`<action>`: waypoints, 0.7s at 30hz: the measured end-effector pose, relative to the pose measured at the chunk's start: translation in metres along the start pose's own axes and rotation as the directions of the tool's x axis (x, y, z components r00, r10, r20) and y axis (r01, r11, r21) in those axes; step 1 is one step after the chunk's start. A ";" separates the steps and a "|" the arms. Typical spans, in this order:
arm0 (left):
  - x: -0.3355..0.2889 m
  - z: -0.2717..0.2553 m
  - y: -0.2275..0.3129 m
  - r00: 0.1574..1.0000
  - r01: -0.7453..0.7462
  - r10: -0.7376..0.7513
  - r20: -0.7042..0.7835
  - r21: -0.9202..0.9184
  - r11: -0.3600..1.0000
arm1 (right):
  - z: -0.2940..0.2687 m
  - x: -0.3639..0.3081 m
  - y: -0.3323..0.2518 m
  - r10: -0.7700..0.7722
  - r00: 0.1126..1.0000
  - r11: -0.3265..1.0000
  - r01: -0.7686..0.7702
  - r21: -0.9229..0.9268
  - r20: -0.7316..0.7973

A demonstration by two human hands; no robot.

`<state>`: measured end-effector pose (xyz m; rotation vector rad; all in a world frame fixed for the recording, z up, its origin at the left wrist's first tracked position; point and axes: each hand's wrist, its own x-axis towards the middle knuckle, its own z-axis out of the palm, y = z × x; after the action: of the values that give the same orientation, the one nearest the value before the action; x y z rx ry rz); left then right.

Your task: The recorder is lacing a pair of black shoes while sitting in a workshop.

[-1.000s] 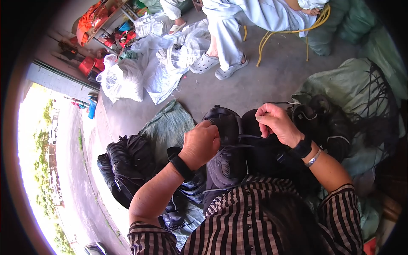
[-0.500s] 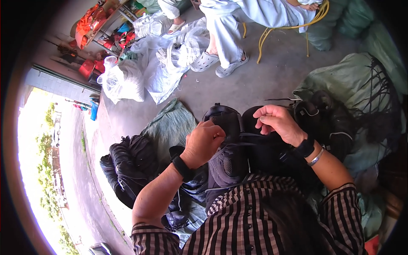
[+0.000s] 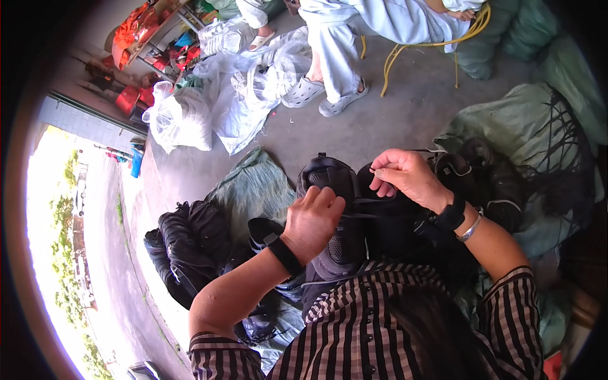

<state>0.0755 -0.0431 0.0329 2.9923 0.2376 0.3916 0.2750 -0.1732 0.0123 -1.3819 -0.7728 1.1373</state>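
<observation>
Left hand (image 3: 313,223) curled knuckles up, right hand (image 3: 411,179) raised, fingers (image 3: 386,159) bent, perhaps pinching

Shoe (image 3: 334,256): before the torso (image 3: 361,329), beneath left hand (image 3: 311,221). Bundle (image 3: 196,234): to its left. Further shoes (image 3: 478,158): to its right, beside sack (image 3: 506,114). Bag (image 3: 182,123): beyond, on floor (image 3: 380,130), left of chair (image 3: 479,28).

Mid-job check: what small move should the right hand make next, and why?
Probably lower the right hand slightly toward the dark lace: that strand appears just below the hand in view, while the left hand is curled over the dark shoe. Whether either hand already grips the lace is unclear.
</observation>
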 end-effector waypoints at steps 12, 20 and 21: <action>0.022 -0.001 -0.003 0.968 -0.231 0.228 0.109 0.017 0.973 | 0.009 0.012 -0.009 -0.059 0.998 0.992 0.061 -0.111 0.017; 0.015 0.002 -0.003 0.958 -0.228 0.218 0.185 0.035 0.973 | 0.027 0.023 0.000 -0.006 0.989 0.993 0.023 -0.116 0.148; 0.015 0.003 -0.001 0.958 -0.229 0.220 0.182 0.034 0.973 | 0.029 0.026 0.002 -0.018 0.982 0.984 0.051 -0.170 0.186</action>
<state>0.0904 -0.0400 0.0339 3.0928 -0.1115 0.1369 0.2555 -0.1391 0.0082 -1.4144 -1.0466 1.2044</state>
